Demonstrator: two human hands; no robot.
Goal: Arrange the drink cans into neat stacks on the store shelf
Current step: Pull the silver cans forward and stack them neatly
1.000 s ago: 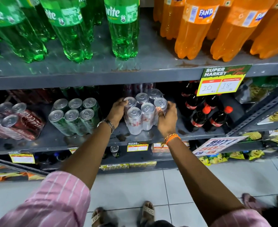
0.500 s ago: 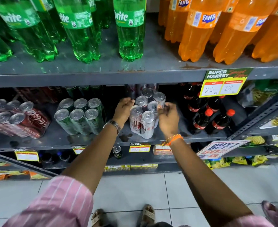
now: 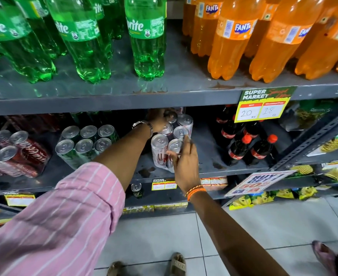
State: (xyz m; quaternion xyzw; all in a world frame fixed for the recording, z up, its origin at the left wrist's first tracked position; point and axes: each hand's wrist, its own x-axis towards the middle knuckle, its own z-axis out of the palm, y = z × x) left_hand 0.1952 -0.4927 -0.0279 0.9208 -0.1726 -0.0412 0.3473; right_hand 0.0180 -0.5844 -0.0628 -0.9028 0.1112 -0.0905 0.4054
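Note:
A cluster of silver drink cans point(image 3: 160, 148) stands in two rows on the grey middle shelf point(image 3: 208, 156). My left hand point(image 3: 157, 120) reaches deep under the upper shelf and curls around a silver can at the back of the cluster point(image 3: 171, 116). My right hand point(image 3: 185, 164) lies against the near right side of the cluster, fingers spread, with its fingertips touching the front right can point(image 3: 175, 146). It holds nothing. The lower parts of the rear cans are hidden by the front ones and by my hands.
A block of green cans point(image 3: 86, 142) and a pack of red cola cans point(image 3: 15, 154) sit to the left, small cola bottles point(image 3: 243, 148) to the right. Large Sprite point(image 3: 146, 46) and Fanta bottles point(image 3: 229, 46) fill the upper shelf. A lone can point(image 3: 136, 189) stands on the lower shelf.
My left hand has gone from the cluster's left side to a can at the back. My right hand has slipped down to the front right cans. The cans now stand in a narrower block.

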